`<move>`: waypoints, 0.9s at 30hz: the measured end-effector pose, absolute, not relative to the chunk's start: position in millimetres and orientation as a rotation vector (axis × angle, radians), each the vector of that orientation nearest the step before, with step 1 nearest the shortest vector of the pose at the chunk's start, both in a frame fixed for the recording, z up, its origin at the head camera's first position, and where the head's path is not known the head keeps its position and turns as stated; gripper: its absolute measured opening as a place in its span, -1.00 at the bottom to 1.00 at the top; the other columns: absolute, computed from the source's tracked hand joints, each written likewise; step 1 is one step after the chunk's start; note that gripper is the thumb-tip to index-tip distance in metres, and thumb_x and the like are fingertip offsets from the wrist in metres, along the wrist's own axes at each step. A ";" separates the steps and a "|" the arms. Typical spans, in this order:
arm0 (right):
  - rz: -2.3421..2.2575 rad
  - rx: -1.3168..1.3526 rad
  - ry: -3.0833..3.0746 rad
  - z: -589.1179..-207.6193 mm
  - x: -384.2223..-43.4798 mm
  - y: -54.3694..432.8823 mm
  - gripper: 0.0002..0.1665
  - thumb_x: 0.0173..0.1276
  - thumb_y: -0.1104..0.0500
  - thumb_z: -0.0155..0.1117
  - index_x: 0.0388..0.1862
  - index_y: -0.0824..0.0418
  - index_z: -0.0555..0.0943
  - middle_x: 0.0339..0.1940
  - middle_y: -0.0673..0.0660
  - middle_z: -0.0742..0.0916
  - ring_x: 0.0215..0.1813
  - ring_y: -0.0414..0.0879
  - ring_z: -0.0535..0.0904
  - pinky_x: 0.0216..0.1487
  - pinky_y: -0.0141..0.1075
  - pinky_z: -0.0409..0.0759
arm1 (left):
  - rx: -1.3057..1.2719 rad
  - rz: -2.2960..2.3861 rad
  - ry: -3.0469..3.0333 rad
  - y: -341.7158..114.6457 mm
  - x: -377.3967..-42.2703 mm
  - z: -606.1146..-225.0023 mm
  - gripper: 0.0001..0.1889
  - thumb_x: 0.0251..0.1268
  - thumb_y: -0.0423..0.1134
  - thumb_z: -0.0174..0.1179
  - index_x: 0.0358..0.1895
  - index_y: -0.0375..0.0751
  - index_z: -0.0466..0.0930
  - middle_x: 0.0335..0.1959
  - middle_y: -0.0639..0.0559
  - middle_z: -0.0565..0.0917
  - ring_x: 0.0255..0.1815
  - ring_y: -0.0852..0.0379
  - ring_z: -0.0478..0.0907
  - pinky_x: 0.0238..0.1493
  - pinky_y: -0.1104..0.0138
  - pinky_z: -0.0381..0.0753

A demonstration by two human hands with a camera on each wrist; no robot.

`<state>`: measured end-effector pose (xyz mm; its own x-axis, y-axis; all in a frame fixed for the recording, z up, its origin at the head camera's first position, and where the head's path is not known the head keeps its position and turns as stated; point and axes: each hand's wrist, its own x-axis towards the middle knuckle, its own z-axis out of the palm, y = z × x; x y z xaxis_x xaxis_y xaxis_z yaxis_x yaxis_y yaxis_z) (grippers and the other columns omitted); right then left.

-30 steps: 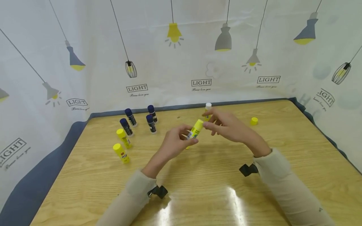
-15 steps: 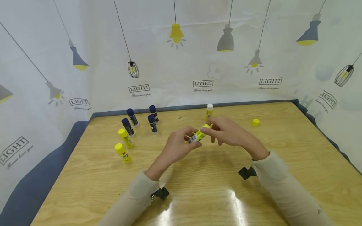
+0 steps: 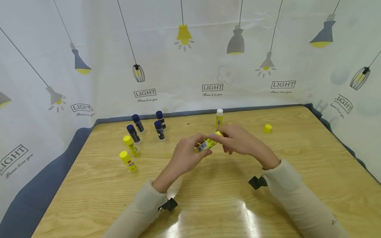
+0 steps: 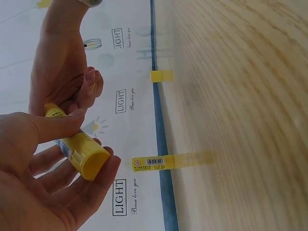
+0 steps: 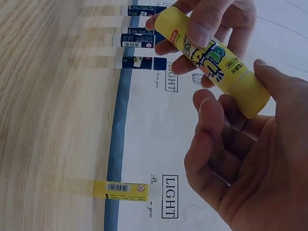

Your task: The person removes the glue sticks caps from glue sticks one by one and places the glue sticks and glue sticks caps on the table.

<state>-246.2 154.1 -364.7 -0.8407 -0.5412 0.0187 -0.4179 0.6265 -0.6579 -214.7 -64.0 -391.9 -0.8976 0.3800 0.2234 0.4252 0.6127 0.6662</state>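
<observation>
A yellow glue stick (image 3: 205,145) with its cap on is held tilted above the table between both hands. My left hand (image 3: 187,153) grips its body, thumb on one side and fingers on the other. At the cap end, my right hand (image 3: 242,141) pinches the yellow cap (image 5: 249,95) between thumb and fingers. Behind the right hand stands another yellow glue stick (image 3: 219,118) showing a white top. A loose yellow cap (image 3: 268,128) sits on the table farther right.
At the left stand two yellow glue sticks (image 3: 128,161) and several dark blue glue sticks (image 3: 159,131), all upright. The wooden table (image 3: 220,201) ends at a printed curtain (image 3: 166,76) behind and at the sides.
My right hand has closed its fingers on the cap end. The held glue stick has tipped lower to the right, and the white-topped stick behind shows more.
</observation>
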 end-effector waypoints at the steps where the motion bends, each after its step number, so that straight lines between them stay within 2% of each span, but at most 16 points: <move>1: -1.010 -0.802 2.669 -364.5 -246.2 153.9 -0.45 0.62 -0.27 0.03 -0.37 0.11 0.55 -0.65 0.04 0.68 -0.61 -0.09 0.63 -0.48 -0.19 0.61 | -0.698 -1.161 -2.763 -64.1 -214.5 -391.5 -0.58 0.30 -0.14 0.46 0.20 -0.06 0.67 0.00 -0.08 0.80 -0.05 -0.01 0.77 -0.12 0.20 0.76; 5: -1.009 -0.834 2.672 -364.5 -247.1 153.1 -0.48 0.66 -0.22 0.00 -0.35 0.11 0.57 -0.64 0.03 0.68 -0.61 -0.11 0.63 -0.46 -0.20 0.60 | -0.711 -1.178 -2.749 -65.1 -214.6 -390.0 -0.57 0.29 -0.19 0.46 0.21 -0.10 0.68 -0.03 -0.10 0.81 -0.22 0.07 0.77 -0.27 0.31 0.72; 10: -0.977 -0.845 2.676 -364.6 -247.8 152.5 -0.46 0.66 -0.23 -0.02 -0.37 0.13 0.55 -0.63 0.02 0.69 -0.60 -0.13 0.64 -0.45 -0.22 0.60 | -0.744 -1.131 -2.755 -66.5 -216.5 -390.1 -0.58 0.31 -0.19 0.44 0.22 -0.12 0.68 -0.06 -0.06 0.82 -0.41 0.24 0.59 -0.42 0.44 0.50; 13: -0.962 -0.842 2.684 -363.4 -247.7 152.0 -0.46 0.66 -0.23 -0.02 -0.37 0.12 0.56 -0.62 0.01 0.69 -0.59 -0.13 0.64 -0.43 -0.21 0.60 | -0.765 -1.102 -2.753 -67.1 -217.8 -390.9 -0.58 0.34 -0.17 0.41 0.23 -0.13 0.68 -0.06 -0.05 0.83 -0.43 0.25 0.54 -0.43 0.44 0.42; 19: -0.962 -0.826 2.678 -364.4 -247.4 153.3 -0.44 0.65 -0.26 -0.01 -0.39 0.12 0.56 -0.61 0.01 0.70 -0.58 -0.12 0.65 -0.44 -0.22 0.58 | -0.786 -1.105 -2.759 -67.4 -217.8 -393.4 -0.58 0.37 -0.16 0.39 0.25 -0.10 0.67 -0.07 -0.02 0.82 -0.41 0.24 0.54 -0.40 0.43 0.45; 27: -0.960 -0.812 2.670 -364.7 -248.6 155.6 -0.42 0.64 -0.28 -0.01 -0.36 0.13 0.56 -0.56 0.07 0.71 -0.53 -0.03 0.67 -0.41 -0.21 0.56 | -0.842 -1.083 -2.752 -68.0 -220.0 -396.5 -0.60 0.43 -0.16 0.33 0.27 -0.13 0.64 -0.23 0.01 0.78 -0.47 0.23 0.48 -0.42 0.43 0.41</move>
